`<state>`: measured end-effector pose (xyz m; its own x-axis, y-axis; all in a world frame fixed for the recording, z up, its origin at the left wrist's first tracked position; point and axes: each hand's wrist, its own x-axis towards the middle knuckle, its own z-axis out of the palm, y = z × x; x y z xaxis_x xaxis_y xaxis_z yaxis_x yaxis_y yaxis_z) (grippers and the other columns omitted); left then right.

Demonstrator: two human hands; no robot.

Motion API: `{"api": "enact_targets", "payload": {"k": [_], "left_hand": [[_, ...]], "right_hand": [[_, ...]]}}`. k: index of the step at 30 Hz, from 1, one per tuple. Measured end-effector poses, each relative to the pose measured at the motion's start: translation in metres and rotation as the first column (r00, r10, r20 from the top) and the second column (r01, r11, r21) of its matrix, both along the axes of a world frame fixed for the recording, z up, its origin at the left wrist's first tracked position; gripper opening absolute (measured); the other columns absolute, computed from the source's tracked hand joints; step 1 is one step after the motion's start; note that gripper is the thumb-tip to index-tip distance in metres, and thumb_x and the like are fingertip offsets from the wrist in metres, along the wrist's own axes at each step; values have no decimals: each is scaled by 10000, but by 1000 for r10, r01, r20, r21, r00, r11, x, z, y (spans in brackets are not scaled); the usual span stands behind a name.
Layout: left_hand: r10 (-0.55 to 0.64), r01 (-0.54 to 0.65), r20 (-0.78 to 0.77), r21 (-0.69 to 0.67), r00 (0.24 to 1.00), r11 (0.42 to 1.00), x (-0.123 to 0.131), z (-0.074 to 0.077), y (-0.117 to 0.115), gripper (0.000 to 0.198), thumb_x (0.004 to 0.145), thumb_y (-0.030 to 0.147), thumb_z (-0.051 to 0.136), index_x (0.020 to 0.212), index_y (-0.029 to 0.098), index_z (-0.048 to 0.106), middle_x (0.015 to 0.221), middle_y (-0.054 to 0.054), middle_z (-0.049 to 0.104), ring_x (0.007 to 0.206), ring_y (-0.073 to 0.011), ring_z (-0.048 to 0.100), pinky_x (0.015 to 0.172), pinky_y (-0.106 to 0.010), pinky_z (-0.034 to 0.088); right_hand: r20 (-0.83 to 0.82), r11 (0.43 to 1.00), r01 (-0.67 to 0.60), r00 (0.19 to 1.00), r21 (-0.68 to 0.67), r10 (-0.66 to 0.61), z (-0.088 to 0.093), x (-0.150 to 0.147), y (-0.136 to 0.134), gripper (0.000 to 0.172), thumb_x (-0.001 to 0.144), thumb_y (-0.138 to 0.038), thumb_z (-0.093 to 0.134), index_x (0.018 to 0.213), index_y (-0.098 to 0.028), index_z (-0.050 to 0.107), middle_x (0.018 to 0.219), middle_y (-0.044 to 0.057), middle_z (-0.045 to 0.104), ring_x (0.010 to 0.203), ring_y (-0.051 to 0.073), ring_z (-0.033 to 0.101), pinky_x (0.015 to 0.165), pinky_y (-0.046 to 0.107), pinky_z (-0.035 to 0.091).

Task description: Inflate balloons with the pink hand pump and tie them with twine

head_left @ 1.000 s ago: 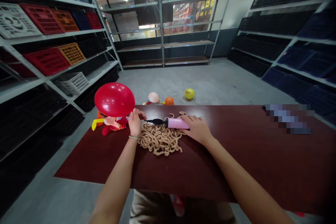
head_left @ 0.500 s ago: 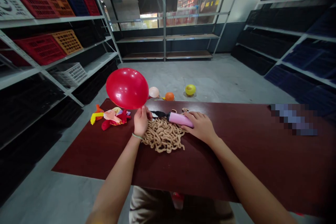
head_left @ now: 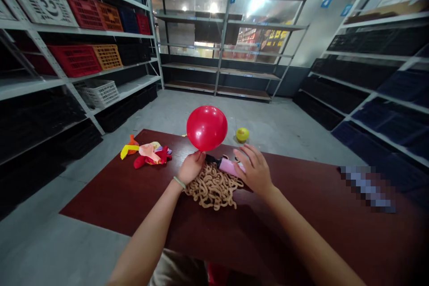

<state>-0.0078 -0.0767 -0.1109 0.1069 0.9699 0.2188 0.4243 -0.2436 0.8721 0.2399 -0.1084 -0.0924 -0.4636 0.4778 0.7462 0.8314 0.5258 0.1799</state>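
My left hand (head_left: 190, 167) pinches the neck of an inflated red balloon (head_left: 207, 127), holding it upright above the dark red table (head_left: 301, 223). Just to the right, my right hand (head_left: 255, 169) hovers with fingers spread over a pink hand pump (head_left: 229, 166) whose black nozzle points left toward the balloon's neck. Both hands sit over a heap of tan rubber bands (head_left: 214, 187).
A small pile of flat, uninflated balloons (head_left: 147, 153) lies at the table's far left. A yellow balloon (head_left: 242, 134) rests on the grey floor beyond the table. Metal shelving with coloured crates (head_left: 83, 13) lines the left side; dark shelves run along the right.
My left hand has carried the red balloon rightward, over the pump's nozzle. My right hand has lifted off the pump with fingers opening. The view has tilted up and turned.
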Motion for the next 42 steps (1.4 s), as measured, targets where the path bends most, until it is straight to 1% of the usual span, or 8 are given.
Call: {"api": "enact_targets", "payload": {"k": [4,8,19,26,30,36,39,42], "left_hand": [[-18,43,-197,128,980,991,-1,-5,4,265,954,274,426,760,207,594,652,-64,609,567,-186,556,594,-295,382],[-8,73,-373,161,928,984,-1,-6,3,264,959,224,377,841,186,610,757,-124,658,623,-215,605,610,-310,417],[98,-22,-402,189,910,982,0,-5,2,271,978,327,405,808,205,577,643,-75,611,561,-204,587,566,-277,386],[29,-9,-113,173,993,985,-2,-2,1,230,941,303,490,737,218,555,580,-23,535,521,-178,507,569,-278,350],[-9,-7,118,132,993,991,0,3,2,313,942,341,484,656,217,521,551,-7,512,485,-150,457,540,-272,347],[-76,251,605,-211,793,945,4,9,1,318,917,430,486,684,215,472,512,39,407,353,-90,297,369,-236,236],[-80,343,677,-265,732,901,3,13,-1,299,870,455,554,728,197,500,568,39,446,395,-76,342,369,-196,234],[-63,292,668,-237,741,926,0,14,-1,316,796,469,662,764,166,579,626,16,534,451,-69,409,390,-180,282]], "right_hand": [[319,992,-96,941,-77,115,46,-42,9,637,922,-180,509,1512,-307,307,1524,47,413,1443,256,299,1203,573,191],[506,972,-159,833,-170,225,77,-77,21,796,848,-56,515,1527,-354,224,1570,-33,335,1482,225,203,1199,593,192],[613,981,-123,767,-148,188,86,-97,59,591,741,-329,723,1312,-293,576,1375,59,537,1300,329,415,1139,674,154],[656,984,-134,733,-121,181,89,-95,65,270,822,-276,629,1084,-300,689,1348,-4,548,1369,302,345,1151,644,160],[633,985,-130,755,-111,171,93,-87,69,274,851,-236,586,1104,-289,679,1347,-4,559,1383,299,339,1146,643,198],[552,981,-132,813,-139,187,98,-73,65,376,849,-192,595,1209,-294,631,1387,-1,541,1409,316,311,1136,694,179],[532,982,-120,827,-148,182,101,-68,61,420,849,-181,598,1251,-303,605,1402,-5,530,1415,322,308,1129,713,180],[521,985,-106,838,-137,163,103,-64,56,472,860,-158,586,1305,-314,564,1427,-6,511,1423,320,296,1123,729,176]]}}
